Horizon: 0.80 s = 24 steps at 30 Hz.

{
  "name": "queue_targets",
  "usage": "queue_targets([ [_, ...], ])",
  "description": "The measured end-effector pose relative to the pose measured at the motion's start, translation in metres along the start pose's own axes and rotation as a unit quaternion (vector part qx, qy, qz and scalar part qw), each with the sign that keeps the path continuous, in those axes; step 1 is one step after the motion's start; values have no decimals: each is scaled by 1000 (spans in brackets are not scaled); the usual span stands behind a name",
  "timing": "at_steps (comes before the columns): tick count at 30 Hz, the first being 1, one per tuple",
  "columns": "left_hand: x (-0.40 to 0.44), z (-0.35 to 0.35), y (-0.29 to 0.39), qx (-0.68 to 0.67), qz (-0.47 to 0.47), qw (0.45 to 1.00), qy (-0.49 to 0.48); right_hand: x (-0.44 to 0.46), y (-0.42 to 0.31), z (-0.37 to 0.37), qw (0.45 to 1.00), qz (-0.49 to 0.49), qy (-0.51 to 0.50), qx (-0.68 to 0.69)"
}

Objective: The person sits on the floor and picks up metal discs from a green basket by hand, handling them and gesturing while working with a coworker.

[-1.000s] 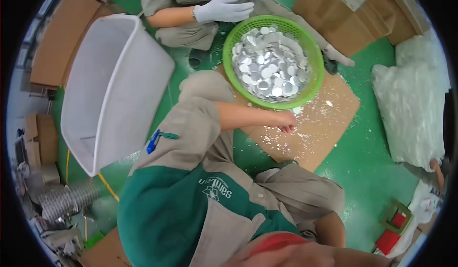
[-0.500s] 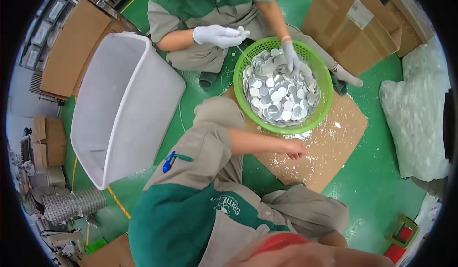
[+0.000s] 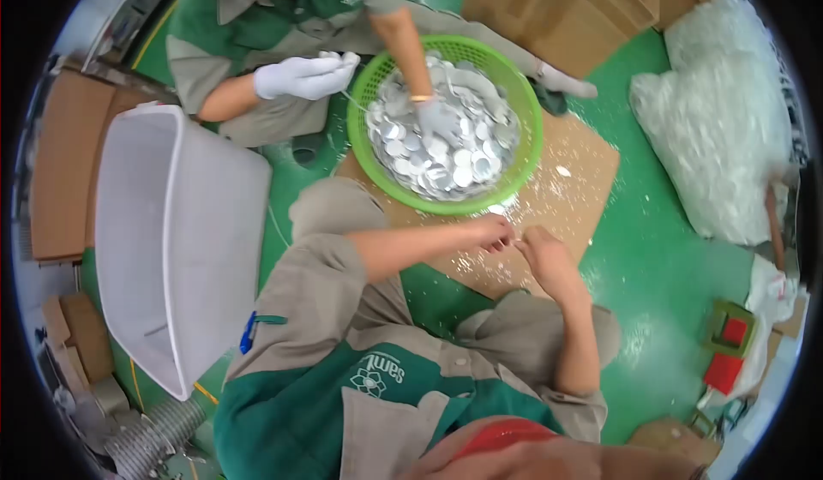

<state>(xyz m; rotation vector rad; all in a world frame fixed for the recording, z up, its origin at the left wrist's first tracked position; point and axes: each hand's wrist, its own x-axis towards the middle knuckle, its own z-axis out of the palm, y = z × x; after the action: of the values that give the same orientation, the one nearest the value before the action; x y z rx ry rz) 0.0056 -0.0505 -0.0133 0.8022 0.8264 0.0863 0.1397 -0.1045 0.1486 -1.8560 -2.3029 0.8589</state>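
Silver discs [image 3: 463,159] fill a round green basket [image 3: 530,141], which rests partly on a brown cardboard sheet [image 3: 591,167] strewn with white specks. Just below the basket's near rim, my left hand [image 3: 493,232] is closed, its fingers curled round something I cannot make out. My right hand [image 3: 546,257] is beside it, thumb and fingers pinched together near the left fingertips; what it holds is too small to name. A co-worker's gloved hand reaches into the discs, and their other gloved hand is raised left of the basket.
A large white tub [image 3: 184,249] stands at the left, beside cardboard [image 3: 69,167]. A big carton [image 3: 557,17] is behind the basket. Clear plastic bags [image 3: 707,137] lie at the right, above a green frame and red pieces [image 3: 724,373]. The co-worker sits opposite.
My right hand has come up from below to meet my left hand. The co-worker's one hand has gone into the discs since the earliest frame. The whole view has shifted.
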Motion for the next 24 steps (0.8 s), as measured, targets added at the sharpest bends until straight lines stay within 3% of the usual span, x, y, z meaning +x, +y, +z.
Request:
queue_targets([
  [3,-9,1,9,17,1,1000,-9,-3,27,32,989,-3,-78,-124],
  [7,-7,3,10,37,2,999,-33,3,22,47,994,-43,-89,-56],
  [24,1,4,-1,24,1,1000,-10,2,17,48,994,-44,-82,-63],
])
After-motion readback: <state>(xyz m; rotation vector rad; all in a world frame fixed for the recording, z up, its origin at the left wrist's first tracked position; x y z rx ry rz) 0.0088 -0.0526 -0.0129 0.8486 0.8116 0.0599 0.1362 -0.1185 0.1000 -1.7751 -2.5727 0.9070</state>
